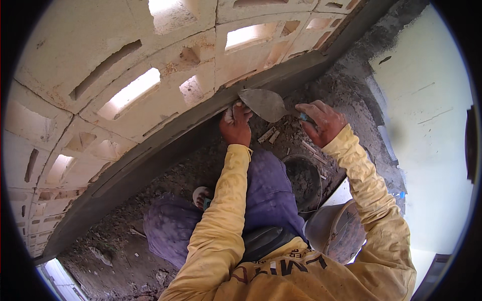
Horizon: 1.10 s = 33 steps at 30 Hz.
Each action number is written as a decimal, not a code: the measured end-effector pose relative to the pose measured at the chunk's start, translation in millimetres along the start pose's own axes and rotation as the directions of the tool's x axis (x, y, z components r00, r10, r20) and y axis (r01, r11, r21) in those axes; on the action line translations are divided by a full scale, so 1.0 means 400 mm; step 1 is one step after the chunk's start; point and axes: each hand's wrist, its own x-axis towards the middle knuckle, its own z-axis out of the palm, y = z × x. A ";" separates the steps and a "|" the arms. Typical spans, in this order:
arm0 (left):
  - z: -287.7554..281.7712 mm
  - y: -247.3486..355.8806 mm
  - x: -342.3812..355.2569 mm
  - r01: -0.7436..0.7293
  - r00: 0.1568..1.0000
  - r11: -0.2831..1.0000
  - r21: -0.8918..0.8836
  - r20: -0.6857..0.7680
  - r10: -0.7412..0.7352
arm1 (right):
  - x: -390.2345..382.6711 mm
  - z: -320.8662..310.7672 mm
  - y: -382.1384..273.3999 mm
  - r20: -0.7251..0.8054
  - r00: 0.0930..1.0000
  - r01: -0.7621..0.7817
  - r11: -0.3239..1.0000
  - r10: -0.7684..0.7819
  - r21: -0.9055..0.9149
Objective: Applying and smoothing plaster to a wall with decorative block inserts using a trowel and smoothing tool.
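Note:
My right hand (324,122) is closed around the blue handle of a trowel (263,104). The trowel's broad grey blade points left and lies against the grey cement band (201,113) at the foot of a block wall. Just left of the blade's tip, my left hand (236,124) is at the edge of that band with its fingers bent together. Whatever those fingers may pinch is too small or hidden to make out.
Pale ventilation blocks (110,65) with slots form the wall ahead and left. Between my knee and right arm stand a dark bucket (319,178) and a larger bucket (329,228). Broken pieces (268,134) litter the dirt floor. A pale green wall (437,125) rises at right.

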 end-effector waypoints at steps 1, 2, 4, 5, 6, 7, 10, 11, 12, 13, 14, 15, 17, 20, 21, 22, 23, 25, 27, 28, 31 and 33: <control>0.000 0.001 0.000 -0.001 1.000 0.999 -0.041 0.021 0.002 | 0.023 -0.004 0.002 0.017 0.998 0.062 0.998 -0.062 -0.031; -0.001 0.003 -0.002 0.010 1.000 0.999 -0.051 0.005 -0.009 | 0.041 -0.005 0.005 0.035 0.992 0.122 0.991 -0.120 -0.061; 0.002 0.006 -0.005 -0.004 1.000 0.999 0.044 -0.005 0.005 | 0.074 -0.004 0.017 0.064 0.989 0.136 0.987 -0.131 -0.084; 0.003 0.007 -0.006 -0.001 1.000 0.999 0.044 -0.005 0.001 | 0.087 -0.001 0.025 0.089 0.986 0.151 0.983 -0.142 -0.102; 0.004 0.009 -0.007 -0.016 1.000 0.997 0.078 -0.017 0.018 | 0.098 -0.002 0.035 0.116 0.982 0.164 0.979 -0.150 -0.121; 0.005 0.009 -0.009 -0.051 0.999 0.993 0.106 -0.009 0.052 | 0.107 -0.006 0.046 0.118 0.983 0.157 0.980 -0.143 -0.123; 0.005 0.013 -0.009 0.015 1.000 1.000 0.020 -0.013 -0.015 | 0.122 -0.032 0.074 0.224 0.944 0.272 0.957 -0.244 -0.103; 0.006 0.013 -0.008 0.029 1.000 1.000 0.010 -0.008 -0.029 | 0.121 -0.050 0.081 0.200 0.943 0.287 0.954 -0.264 -0.091; 0.007 0.014 -0.007 0.024 1.000 1.000 0.015 -0.017 -0.024 | 0.118 -0.074 0.089 0.262 0.928 0.300 0.949 -0.265 -0.102; 0.007 0.014 -0.007 0.016 1.000 1.000 0.019 -0.013 -0.015 | 0.116 -0.090 0.093 0.315 0.912 0.312 0.943 -0.262 -0.117; 0.008 0.015 -0.007 0.018 1.000 1.000 0.023 -0.026 -0.017 | 0.114 -0.098 0.092 0.320 0.910 0.313 0.943 -0.265 -0.110; 0.008 0.015 -0.009 0.024 1.000 0.999 0.038 -0.019 -0.023 | 0.112 -0.103 0.091 0.288 0.920 0.298 0.952 -0.266 -0.074; 0.010 0.014 -0.011 0.028 1.000 0.998 0.057 -0.008 -0.027 | 0.116 -0.101 0.085 0.250 0.931 0.282 0.959 -0.265 -0.036; 0.013 0.013 -0.012 0.041 0.999 0.994 0.099 -0.038 -0.037 | 0.146 -0.067 0.077 0.175 0.939 0.318 0.942 -0.298 -0.106; 0.014 0.013 -0.011 0.023 0.999 0.994 0.103 -0.048 -0.018 | 0.157 -0.057 0.077 0.180 0.939 0.318 0.939 -0.292 -0.134; 0.014 0.012 -0.010 0.002 0.999 0.995 0.097 -0.046 0.002 | 0.168 -0.050 0.082 0.154 0.934 0.345 0.926 -0.323 -0.153; 0.014 0.012 -0.008 0.006 0.998 0.994 0.112 -0.055 0.000 | 0.180 -0.039 0.085 0.170 0.940 0.329 0.919 -0.297 -0.216; 0.012 0.013 -0.006 0.031 0.998 0.993 0.116 -0.067 -0.023 | 0.204 -0.037 0.112 0.225 0.944 0.292 0.928 -0.241 -0.230; 0.010 0.014 -0.007 0.026 0.998 0.989 0.143 -0.068 -0.017 | 0.223 -0.036 0.148 0.283 0.942 0.256 0.934 -0.182 -0.250; 0.010 0.016 -0.009 0.033 0.997 0.987 0.158 -0.073 -0.021 | 0.226 -0.041 0.171 0.323 0.935 0.232 0.939 -0.144 -0.252; 0.012 0.023 -0.012 0.045 0.997 0.987 0.153 -0.072 -0.034 | 0.212 -0.063 0.243 0.294 0.945 0.237 0.924 -0.146 -0.301; 0.012 0.027 -0.015 0.049 0.996 0.981 0.185 -0.082 -0.035 | 0.191 -0.085 0.272 0.225 0.954 0.268 0.900 -0.198 -0.343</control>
